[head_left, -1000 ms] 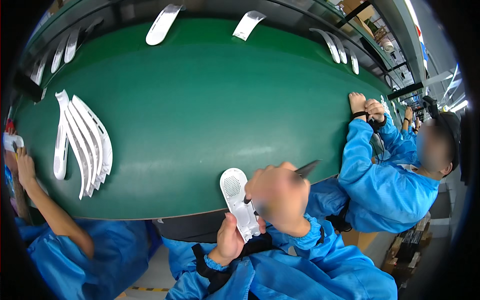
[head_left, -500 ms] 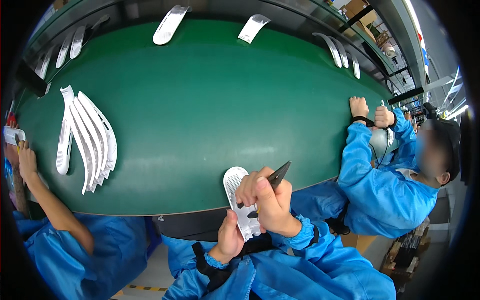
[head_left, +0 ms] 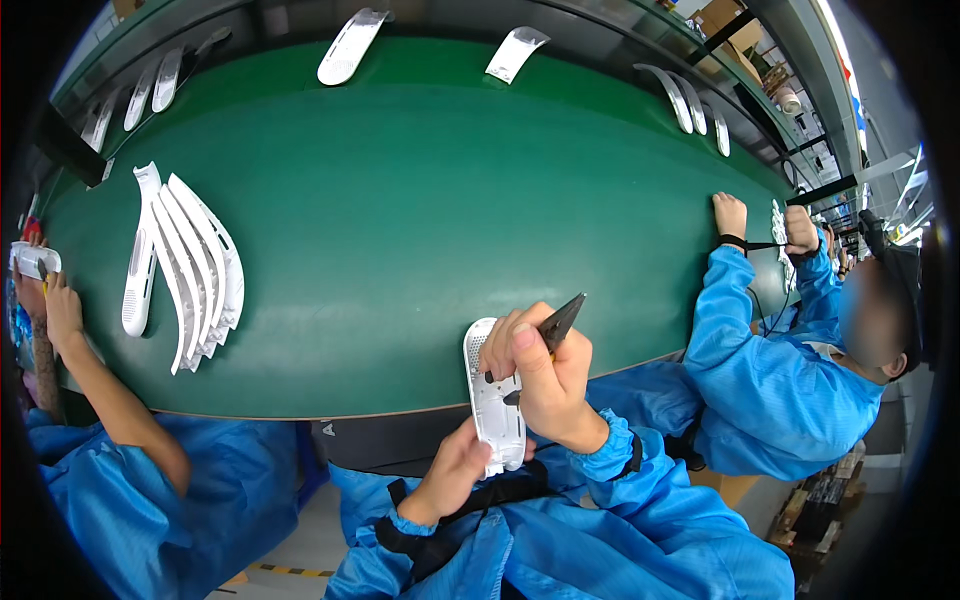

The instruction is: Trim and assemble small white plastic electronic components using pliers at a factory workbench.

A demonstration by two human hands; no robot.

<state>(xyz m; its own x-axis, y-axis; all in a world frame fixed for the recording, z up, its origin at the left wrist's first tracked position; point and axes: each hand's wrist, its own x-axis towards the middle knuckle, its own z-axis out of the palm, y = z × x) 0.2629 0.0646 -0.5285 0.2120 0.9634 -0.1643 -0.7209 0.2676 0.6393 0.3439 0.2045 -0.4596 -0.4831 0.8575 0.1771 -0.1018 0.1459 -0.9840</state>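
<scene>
Just past the table's near edge, my left hand [head_left: 447, 477] grips the lower end of a white plastic shell [head_left: 496, 415]. The shell is long and rounded, with a perforated patch near its far end and its hollow inside showing. Over the shell, my right hand [head_left: 550, 375] is closed around a pair of pliers [head_left: 564, 318]. Their dark pointed jaws stick up and away to the right, above the fist. Fingers hide most of the handles, though a bit of yellow shows. Whether the right fingers touch the shell, I cannot tell.
Several curved white shells [head_left: 205, 270] stand nested on the green table [head_left: 400, 220] at left. More white shells [head_left: 350, 47] lie along the far edge. A co-worker [head_left: 760, 330] sits at right; another co-worker's arm [head_left: 110, 400] reaches in at left.
The shell and my hands have moved slightly away from me. My left thumb sits lower on the shell, showing more of its inside. The right co-worker's hands have moved apart.
</scene>
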